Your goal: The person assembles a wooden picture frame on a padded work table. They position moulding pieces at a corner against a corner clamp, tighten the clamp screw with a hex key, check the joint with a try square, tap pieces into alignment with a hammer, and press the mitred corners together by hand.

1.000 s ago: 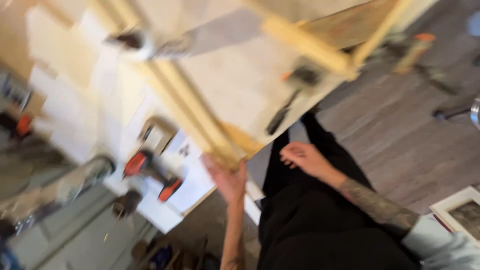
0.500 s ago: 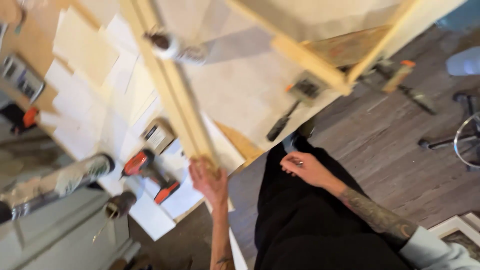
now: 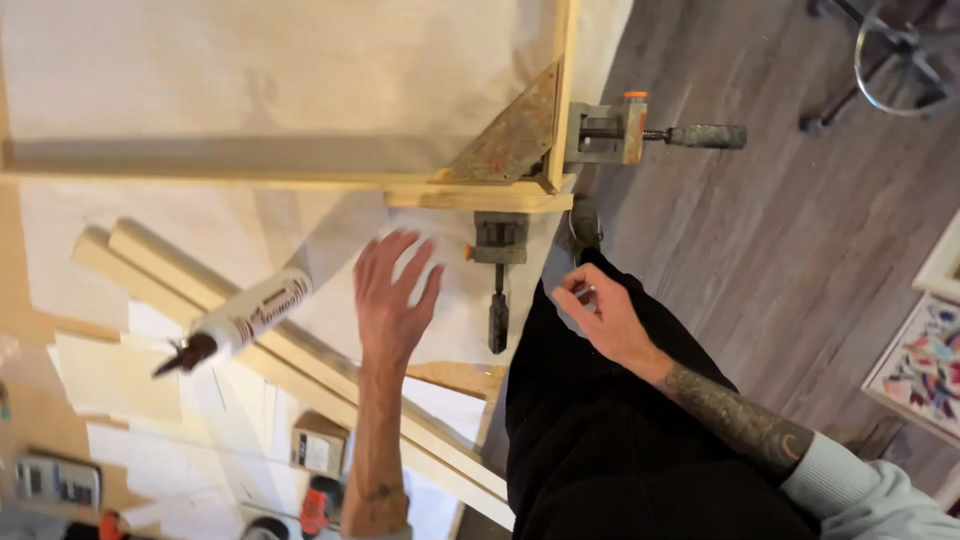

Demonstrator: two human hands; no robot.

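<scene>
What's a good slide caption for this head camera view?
Left hand open above the paper-covered bench, between a glue bottle and a corner clamp gripping a wooden frame; right hand at the waist.

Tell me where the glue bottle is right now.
In the head view, the white glue bottle lies on the wooden strips on the papered table, just left of the open left hand.
</scene>
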